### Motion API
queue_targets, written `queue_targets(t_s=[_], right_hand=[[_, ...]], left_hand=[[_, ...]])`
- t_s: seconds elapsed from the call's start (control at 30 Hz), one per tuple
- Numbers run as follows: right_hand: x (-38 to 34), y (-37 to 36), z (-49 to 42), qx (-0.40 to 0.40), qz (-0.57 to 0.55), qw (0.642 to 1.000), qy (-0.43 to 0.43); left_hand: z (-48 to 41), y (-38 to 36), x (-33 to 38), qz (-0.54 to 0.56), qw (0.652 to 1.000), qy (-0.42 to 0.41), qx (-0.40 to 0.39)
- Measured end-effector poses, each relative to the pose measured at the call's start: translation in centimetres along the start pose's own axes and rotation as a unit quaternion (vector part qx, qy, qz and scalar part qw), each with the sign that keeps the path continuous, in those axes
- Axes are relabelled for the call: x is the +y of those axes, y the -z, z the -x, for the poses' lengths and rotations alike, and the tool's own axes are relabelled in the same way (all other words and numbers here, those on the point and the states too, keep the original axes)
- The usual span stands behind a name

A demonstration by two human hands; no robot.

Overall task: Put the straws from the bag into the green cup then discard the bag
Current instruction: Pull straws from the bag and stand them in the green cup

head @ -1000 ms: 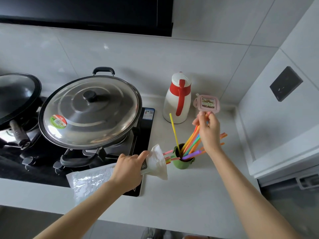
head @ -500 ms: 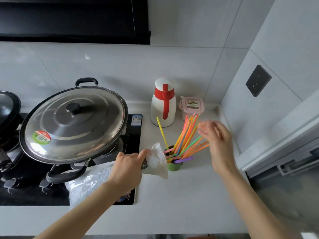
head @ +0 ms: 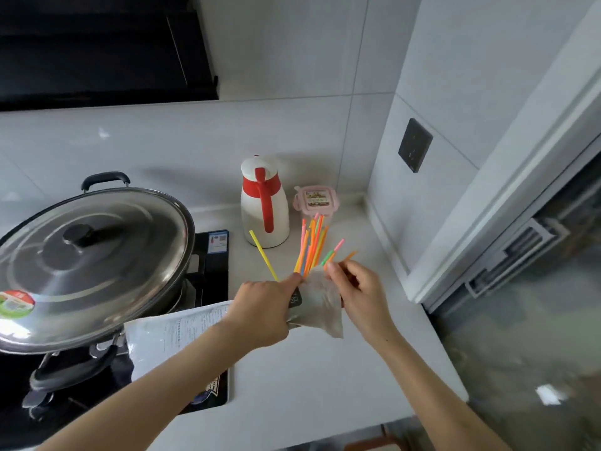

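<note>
Straws fanned upright at the counter's back right, bag gripped in front of them.

A lidded steel wok [head: 87,265] sits on the hob at the counter's [head: 312,385] left. The clear plastic bag [head: 320,307] lies long axis left to right, its mouth toward the straws; the left hand [head: 260,310] is closed around its middle. The right hand [head: 354,288] has fingers curled at the mouth; whether they pinch anything, I cannot tell. The coloured straws [head: 312,245] stand with tips pointing up and back; one yellow one leans left. The green cup is hidden behind the bag.
</note>
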State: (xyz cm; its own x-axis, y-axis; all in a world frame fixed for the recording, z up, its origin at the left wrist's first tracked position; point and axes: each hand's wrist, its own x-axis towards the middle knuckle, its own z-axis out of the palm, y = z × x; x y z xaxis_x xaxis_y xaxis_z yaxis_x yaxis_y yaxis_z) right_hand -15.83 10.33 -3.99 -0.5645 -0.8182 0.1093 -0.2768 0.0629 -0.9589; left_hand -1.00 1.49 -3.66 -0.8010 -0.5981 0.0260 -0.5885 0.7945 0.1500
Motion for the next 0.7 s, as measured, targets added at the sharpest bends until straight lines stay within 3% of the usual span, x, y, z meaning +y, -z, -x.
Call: queue_targets(t_s=[0.2,0.3,0.53,0.63,0.7], right_hand=[[0.5,2.1,-1.5,0.098,0.035,0.994,0.021],[0.8,3.7,-2.6,0.117,0.013,0.993,-0.018],[1.5,1.9,-1.1,0.002,-0.254,0.951,-0.175],[1.1,-0.3,0.4,-0.104,-0.311,0.924,-0.198],[0.7,-1.9,0.7,-0.117,-0.325,0.914,-0.214]], left_hand=[[0.4,1.1,0.5,0.035,0.998,0.01,-0.05],[1.2,1.1,-0.1,0.072,0.994,0.036,-0.07],[2.3,0.9,-0.7,0.128,0.987,0.069,-0.072],[2.7,0.8,-0.6,0.125,0.986,0.083,-0.067],[2.9,0.7,-0.5,0.123,0.987,0.088,-0.061]])
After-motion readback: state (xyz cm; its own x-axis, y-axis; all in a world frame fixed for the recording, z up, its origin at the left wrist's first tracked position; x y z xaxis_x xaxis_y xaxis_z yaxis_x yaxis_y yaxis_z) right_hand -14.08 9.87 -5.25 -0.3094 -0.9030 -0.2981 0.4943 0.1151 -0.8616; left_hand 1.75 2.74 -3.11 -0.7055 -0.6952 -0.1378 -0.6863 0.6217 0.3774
